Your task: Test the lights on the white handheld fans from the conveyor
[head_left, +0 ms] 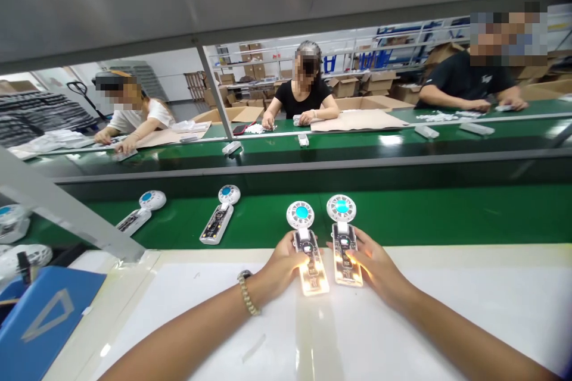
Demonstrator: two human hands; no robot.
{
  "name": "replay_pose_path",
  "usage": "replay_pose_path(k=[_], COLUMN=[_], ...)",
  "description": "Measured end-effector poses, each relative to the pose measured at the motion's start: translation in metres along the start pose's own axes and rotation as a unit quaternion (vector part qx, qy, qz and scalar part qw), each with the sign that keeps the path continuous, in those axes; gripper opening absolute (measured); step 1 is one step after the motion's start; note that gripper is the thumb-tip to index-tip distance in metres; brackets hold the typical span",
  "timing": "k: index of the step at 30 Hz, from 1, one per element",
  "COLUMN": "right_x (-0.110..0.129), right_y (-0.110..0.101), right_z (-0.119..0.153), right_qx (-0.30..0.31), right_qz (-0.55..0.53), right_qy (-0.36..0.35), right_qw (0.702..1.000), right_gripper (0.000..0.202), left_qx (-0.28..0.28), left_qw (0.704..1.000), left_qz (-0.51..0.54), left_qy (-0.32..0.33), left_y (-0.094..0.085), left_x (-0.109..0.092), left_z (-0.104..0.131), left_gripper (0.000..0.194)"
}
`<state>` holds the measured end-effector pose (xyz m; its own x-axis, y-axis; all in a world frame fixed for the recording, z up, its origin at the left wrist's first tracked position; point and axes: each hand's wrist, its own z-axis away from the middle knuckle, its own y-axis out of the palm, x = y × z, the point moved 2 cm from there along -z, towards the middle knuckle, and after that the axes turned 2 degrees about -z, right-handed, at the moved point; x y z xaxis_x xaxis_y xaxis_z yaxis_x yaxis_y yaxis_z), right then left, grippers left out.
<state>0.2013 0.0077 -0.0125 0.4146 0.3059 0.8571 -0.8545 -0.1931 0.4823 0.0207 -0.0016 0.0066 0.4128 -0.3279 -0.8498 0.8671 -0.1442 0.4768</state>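
Note:
My left hand [286, 262] is closed around a small handheld fan [311, 268], its thumb on the exposed circuit board. In my right hand [378, 262] is a second handheld fan [347, 259], also with the thumb pressed on its board. Both fans have a round white head with a blue centre, and their handles glow with orange-yellow lights. They are held side by side, heads pointing away from me, over the near edge of the green conveyor belt [415, 220] and the white worktop [201, 333]. The fingers beneath the handles are mostly hidden.
Unlit fans [217, 223] lie on the belt to the left, beside a slanted metal post [67, 202]. A blue bin [49, 315] stands at the lower left. Across a second belt [366, 146], several people work with small white parts. A grey shelf [156, 0] hangs overhead.

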Motion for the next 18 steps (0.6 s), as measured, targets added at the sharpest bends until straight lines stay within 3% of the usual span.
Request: replay_pose_path(k=[10,18], right_x=[0.0039,-0.0018], right_y=[0.0005,-0.0021], right_z=[0.002,-0.0026], right_qx=[0.022,0.003], right_qz=[0.033,0.006], right_qy=[-0.003,-0.006], right_qw=[0.999,1.0], right_gripper=[0.062,0.064], left_qx=[0.011,0.017], left_qw=[0.999,0.999], left_qz=[-0.039,-0.041], left_qy=[0.011,0.026], left_y=[0.0026,0.0006], left_x=[0.0004,0.0036], left_z=[0.0008,-0.0019], left_gripper=[0.051,0.052])
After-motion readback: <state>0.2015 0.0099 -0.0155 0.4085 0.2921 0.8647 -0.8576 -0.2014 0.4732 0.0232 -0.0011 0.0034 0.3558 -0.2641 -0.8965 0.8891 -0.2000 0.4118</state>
